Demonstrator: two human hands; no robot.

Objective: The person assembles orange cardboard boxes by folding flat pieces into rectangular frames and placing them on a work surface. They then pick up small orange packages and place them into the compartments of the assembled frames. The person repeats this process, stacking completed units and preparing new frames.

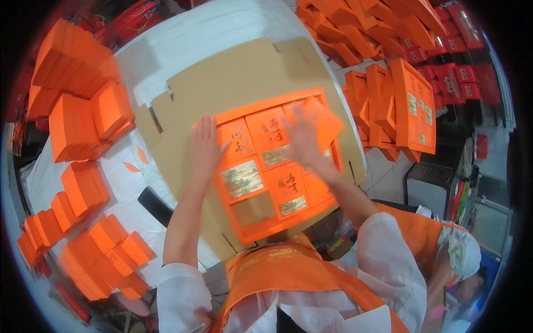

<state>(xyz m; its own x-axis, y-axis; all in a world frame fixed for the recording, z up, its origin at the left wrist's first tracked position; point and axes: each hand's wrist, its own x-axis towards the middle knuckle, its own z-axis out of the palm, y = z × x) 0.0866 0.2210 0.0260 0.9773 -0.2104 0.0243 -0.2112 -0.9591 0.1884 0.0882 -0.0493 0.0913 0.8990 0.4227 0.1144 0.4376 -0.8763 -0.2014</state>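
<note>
An orange gift-box tray (pixel 261 226) lies on brown cardboard in front of me, slightly turned. Inside are several small orange boxes (pixel 239 136) with dark lettering or landscape pictures; the lower left section shows brown bottom. My left hand (pixel 206 147) rests along the tray's left rim, fingers stretched out and holding nothing. Over the upper right compartments is my right hand (pixel 302 137), smeared by motion. Beside it an orange square piece (pixel 326 125) sits tilted across the tray's right rim. Whether the fingers grip this piece is not clear.
The cardboard sheet (pixel 222 80) covers part of a white-covered table (pixel 189 28). Stacked orange boxes (pixel 78 127) stand on the left, with a dark phone-like slab (pixel 155 206) nearby. Orange trays (pixel 411 108) are piled at right. A person in an orange apron (pixel 413 230) is close on my right.
</note>
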